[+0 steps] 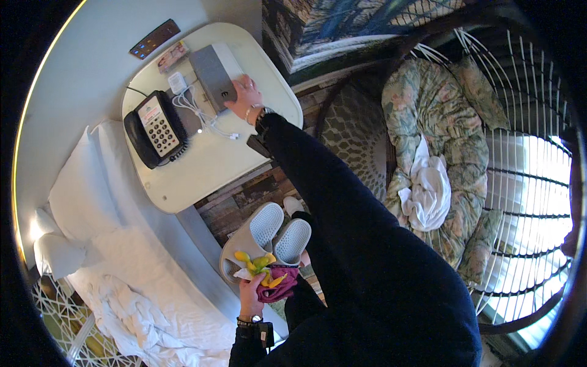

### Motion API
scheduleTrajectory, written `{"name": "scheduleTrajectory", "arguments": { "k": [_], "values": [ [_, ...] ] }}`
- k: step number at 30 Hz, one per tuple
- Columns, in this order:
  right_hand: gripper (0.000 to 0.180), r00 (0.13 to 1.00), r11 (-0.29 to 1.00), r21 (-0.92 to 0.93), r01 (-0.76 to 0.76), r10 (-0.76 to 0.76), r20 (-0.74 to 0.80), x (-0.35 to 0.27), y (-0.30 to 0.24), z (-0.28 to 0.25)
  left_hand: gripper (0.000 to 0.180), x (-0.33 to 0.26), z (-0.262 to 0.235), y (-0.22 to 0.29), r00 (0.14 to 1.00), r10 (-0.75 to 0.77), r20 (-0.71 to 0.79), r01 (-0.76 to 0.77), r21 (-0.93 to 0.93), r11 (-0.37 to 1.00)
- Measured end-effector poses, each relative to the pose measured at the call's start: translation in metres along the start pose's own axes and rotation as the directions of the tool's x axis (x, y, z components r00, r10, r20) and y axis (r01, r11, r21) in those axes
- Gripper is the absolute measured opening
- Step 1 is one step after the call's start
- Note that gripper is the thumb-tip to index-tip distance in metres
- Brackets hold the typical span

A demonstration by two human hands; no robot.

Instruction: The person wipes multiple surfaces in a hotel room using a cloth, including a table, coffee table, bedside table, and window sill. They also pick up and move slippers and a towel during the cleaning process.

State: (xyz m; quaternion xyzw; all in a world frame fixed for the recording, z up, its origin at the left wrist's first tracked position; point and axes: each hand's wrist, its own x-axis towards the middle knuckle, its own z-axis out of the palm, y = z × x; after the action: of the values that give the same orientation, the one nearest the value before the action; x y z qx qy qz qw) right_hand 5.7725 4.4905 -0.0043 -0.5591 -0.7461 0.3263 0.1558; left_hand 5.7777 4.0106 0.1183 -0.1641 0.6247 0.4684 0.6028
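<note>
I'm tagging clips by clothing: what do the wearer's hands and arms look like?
Both arms wear black sleeves. The left hand, ungloved, has a round silvery piece and a small black box at the wrist; the right hand, also ungloved, has a thin light bracelet and a dark band.

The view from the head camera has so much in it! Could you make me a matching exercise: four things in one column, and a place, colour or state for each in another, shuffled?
Column one:
1. telephone
2. flat grey item
3. maroon cloth
4. chair cushion

Column two:
A. held in the left hand
B. greenish, with a flowery pattern
C. fitted with a black handset
D. right by the right hand

Right pairs: 1-C, 2-D, 3-A, 4-B
</note>
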Motion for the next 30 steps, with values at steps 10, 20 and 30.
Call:
{"name": "scheduleTrajectory", "arguments": {
  "k": [10, 20, 30],
  "values": [
    [0.025, 0.922, 0.987, 0.155, 0.044, 0.020, -0.387, -0.234, 0.109, 0.008, 0.044, -0.010, -0.089, -0.058, 0.986, 0.163, 0.042, -0.169, 0.227, 0.959],
    [0.027, 0.730, 0.740, -0.372, -0.560, 0.654, 0.201, -0.624, 0.271, 0.115, 0.044, -0.052, -0.253, -0.160, 0.991, 0.114, 0.074, -0.116, 0.014, 0.993],
    [0.028, 0.762, 0.971, -0.217, 0.099, 0.066, 0.645, -0.695, 0.287, 0.308, 0.036, -0.085, -0.377, -0.271, 0.999, -0.041, 0.026, 0.041, 0.007, 0.999]
  ]
}}
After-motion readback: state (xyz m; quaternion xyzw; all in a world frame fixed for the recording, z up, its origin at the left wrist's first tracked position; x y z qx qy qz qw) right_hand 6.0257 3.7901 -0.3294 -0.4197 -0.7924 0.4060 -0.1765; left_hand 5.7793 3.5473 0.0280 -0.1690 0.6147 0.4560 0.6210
